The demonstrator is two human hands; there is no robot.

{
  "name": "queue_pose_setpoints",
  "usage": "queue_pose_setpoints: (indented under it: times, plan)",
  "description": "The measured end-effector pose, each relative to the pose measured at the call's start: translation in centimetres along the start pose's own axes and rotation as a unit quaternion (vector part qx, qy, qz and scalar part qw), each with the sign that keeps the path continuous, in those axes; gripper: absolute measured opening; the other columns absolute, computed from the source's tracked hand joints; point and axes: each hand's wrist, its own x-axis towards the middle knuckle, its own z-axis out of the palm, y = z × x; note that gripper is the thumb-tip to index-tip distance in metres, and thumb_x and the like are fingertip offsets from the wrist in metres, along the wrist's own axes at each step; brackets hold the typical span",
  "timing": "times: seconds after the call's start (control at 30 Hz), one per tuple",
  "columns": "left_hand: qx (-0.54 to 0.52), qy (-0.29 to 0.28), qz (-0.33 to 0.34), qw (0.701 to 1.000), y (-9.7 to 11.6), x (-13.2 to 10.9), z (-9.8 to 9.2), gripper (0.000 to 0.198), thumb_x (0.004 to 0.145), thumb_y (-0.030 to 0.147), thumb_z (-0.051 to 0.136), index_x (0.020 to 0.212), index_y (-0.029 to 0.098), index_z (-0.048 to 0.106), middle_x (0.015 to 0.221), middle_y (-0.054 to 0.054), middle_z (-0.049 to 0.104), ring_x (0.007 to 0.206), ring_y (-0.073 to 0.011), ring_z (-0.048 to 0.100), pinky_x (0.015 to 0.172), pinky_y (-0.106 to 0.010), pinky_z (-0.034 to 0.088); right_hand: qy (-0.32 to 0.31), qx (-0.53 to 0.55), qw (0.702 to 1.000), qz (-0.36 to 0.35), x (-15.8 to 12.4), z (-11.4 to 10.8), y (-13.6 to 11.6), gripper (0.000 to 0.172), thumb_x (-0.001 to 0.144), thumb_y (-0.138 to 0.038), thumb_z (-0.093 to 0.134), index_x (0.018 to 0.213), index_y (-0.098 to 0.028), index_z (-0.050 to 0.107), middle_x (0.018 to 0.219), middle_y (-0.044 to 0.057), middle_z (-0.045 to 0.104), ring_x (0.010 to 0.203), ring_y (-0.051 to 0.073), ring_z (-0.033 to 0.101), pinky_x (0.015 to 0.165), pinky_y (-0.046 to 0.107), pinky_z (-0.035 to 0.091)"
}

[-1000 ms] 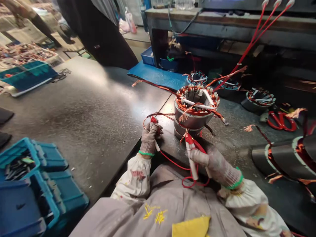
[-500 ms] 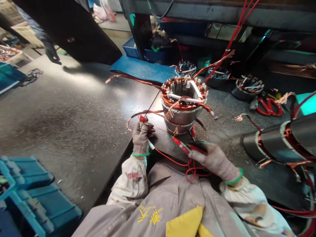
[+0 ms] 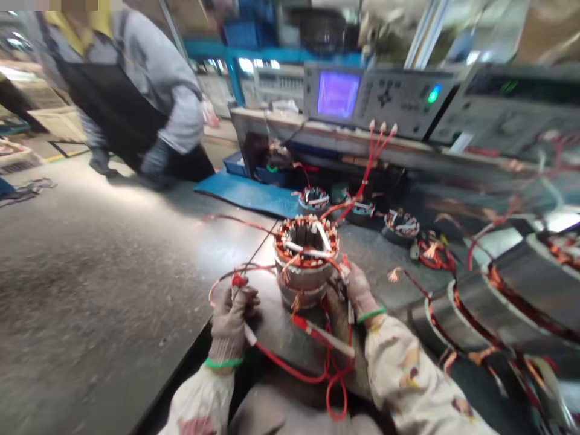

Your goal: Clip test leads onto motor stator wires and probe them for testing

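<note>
A motor stator (image 3: 299, 279) with copper windings and white slot wedges stands upright on the dark worktop before me. My left hand (image 3: 233, 308), gloved, is closed around a red test clip (image 3: 238, 280) with a white sleeve, beside a copper lead (image 3: 258, 267) that curves out from the stator. At the stator's right side my gloved right hand (image 3: 359, 289) grips another red-tipped test clip, close to a winding lead. A third red clip (image 3: 301, 323) sits at the lead end on the stator's front, its white sleeve pointing right. Red cables (image 3: 290, 367) loop below.
Smaller stators (image 3: 401, 226) and red-handled pliers (image 3: 432, 254) lie behind. Large stators (image 3: 507, 302) stand at right. A tester with a lit screen (image 3: 339, 94) is on the shelf, its red leads reaching down. A person in a dark apron (image 3: 118, 109) leans at the far left.
My right hand has let go of the front red clip and moved to the stator's right side, onto another clip. The left hand keeps its clip. The view has tilted up, showing the tester.
</note>
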Motion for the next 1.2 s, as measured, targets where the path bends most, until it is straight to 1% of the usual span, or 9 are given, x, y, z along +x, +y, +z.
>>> queue_pose_setpoints:
  times: [0.07, 0.17, 0.33, 0.67, 0.8, 0.87, 1.0, 1.1, 1.2]
  plan:
    - [-0.009, 0.006, -0.011, 1.000, -0.2, 0.4, -0.2, 0.071, 0.046, 0.058, 0.092, 0.098, 0.016, 0.068, 0.072, 0.000, 0.071, 0.052, -0.0116, 0.062, 0.045, -0.019, 0.050, 0.005, 0.037, 0.999, 0.000, 0.1, 0.4, 0.3, 0.039, 0.068, -0.060, 0.063, 0.066, -0.021, 0.058, 0.044, -0.006, 0.048, 0.039, 0.010, 0.041, 0.041, 0.023, 0.034]
    - [-0.019, 0.009, -0.012, 1.000, -0.5, 0.9, -0.3, 0.072, 0.044, 0.058, 0.093, 0.099, 0.017, 0.070, 0.071, -0.001, 0.072, 0.052, -0.0128, 0.063, 0.045, -0.018, 0.050, 0.013, 0.081, 0.997, 0.012, 0.6, 0.9, 0.8, 0.041, 0.061, -0.062, 0.061, 0.057, -0.023, 0.051, 0.040, -0.006, 0.045, 0.034, 0.008, 0.034, 0.036, 0.023, 0.026]
    - [-0.020, 0.013, -0.016, 1.000, -0.6, 1.0, -0.5, 0.069, 0.045, 0.055, 0.094, 0.098, 0.018, 0.071, 0.071, -0.001, 0.072, 0.052, -0.0125, 0.064, 0.045, -0.018, 0.050, 0.026, 0.129, 0.990, 0.042, 1.0, 1.3, 1.7, 0.035, 0.053, -0.055, 0.065, 0.056, -0.023, 0.050, 0.042, -0.005, 0.048, 0.036, 0.007, 0.033, 0.036, 0.021, 0.021]
    - [-0.028, -0.003, -0.011, 1.000, -0.7, 0.9, -0.6, 0.070, 0.046, 0.057, 0.093, 0.099, 0.018, 0.069, 0.071, 0.000, 0.072, 0.053, -0.0116, 0.063, 0.045, -0.017, 0.049, 0.022, 0.145, 0.988, 0.040, 0.5, 1.2, 1.8, 0.026, 0.059, -0.048, 0.062, 0.062, -0.024, 0.052, 0.045, -0.006, 0.047, 0.040, 0.010, 0.038, 0.040, 0.023, 0.031]
    - [-0.027, -0.004, -0.006, 1.000, -0.6, 0.9, 0.0, 0.069, 0.045, 0.057, 0.093, 0.095, 0.017, 0.068, 0.072, -0.001, 0.070, 0.053, -0.0120, 0.062, 0.044, -0.019, 0.048, 0.029, 0.124, 0.992, 0.017, 0.8, 1.3, 0.9, 0.017, 0.058, -0.034, 0.064, 0.068, -0.023, 0.056, 0.054, -0.004, 0.056, 0.054, 0.014, 0.051, 0.050, 0.024, 0.042]
    - [-0.026, 0.002, 0.001, 1.000, -0.2, 0.8, 0.4, 0.069, 0.043, 0.059, 0.091, 0.092, 0.016, 0.067, 0.072, -0.001, 0.070, 0.054, -0.0127, 0.061, 0.042, -0.020, 0.047, 0.023, 0.116, 0.993, 0.005, 0.7, 1.2, 0.5, 0.018, 0.057, -0.030, 0.065, 0.072, -0.023, 0.058, 0.059, -0.004, 0.059, 0.062, 0.015, 0.055, 0.057, 0.024, 0.046]
    - [-0.002, 0.014, -0.002, 1.000, 1.1, -0.5, 0.5, 0.060, 0.042, 0.049, 0.091, 0.085, 0.017, 0.064, 0.069, 0.002, 0.065, 0.053, -0.0109, 0.060, 0.042, -0.017, 0.043, -0.052, 0.116, 0.992, 0.012, -2.4, -0.7, 0.8, 0.027, 0.059, -0.040, 0.073, 0.073, -0.022, 0.059, 0.057, -0.004, 0.058, 0.056, 0.015, 0.054, 0.056, 0.026, 0.047]
    - [0.019, -0.032, -0.087, 0.996, 1.0, -3.3, -0.2, 0.062, 0.047, 0.043, 0.091, 0.099, 0.018, 0.067, 0.073, 0.002, 0.067, 0.056, -0.0109, 0.062, 0.045, -0.016, 0.043, -0.181, 0.105, 0.977, 0.026, -7.0, -2.9, 1.6, 0.042, 0.057, -0.052, 0.081, 0.075, -0.018, 0.066, 0.061, 0.001, 0.064, 0.055, 0.018, 0.059, 0.057, 0.030, 0.050]
    - [0.027, -0.093, -0.187, 0.978, -0.3, -6.8, -0.4, 0.063, 0.052, 0.043, 0.091, 0.106, 0.019, 0.071, 0.079, -0.002, 0.071, 0.060, -0.0146, 0.067, 0.046, -0.019, 0.048, -0.316, 0.048, 0.948, -0.015, -11.6, -2.8, 1.2, 0.046, 0.061, -0.049, 0.085, 0.095, -0.020, 0.075, 0.087, 0.002, 0.076, 0.079, 0.022, 0.069, 0.077, 0.034, 0.056]
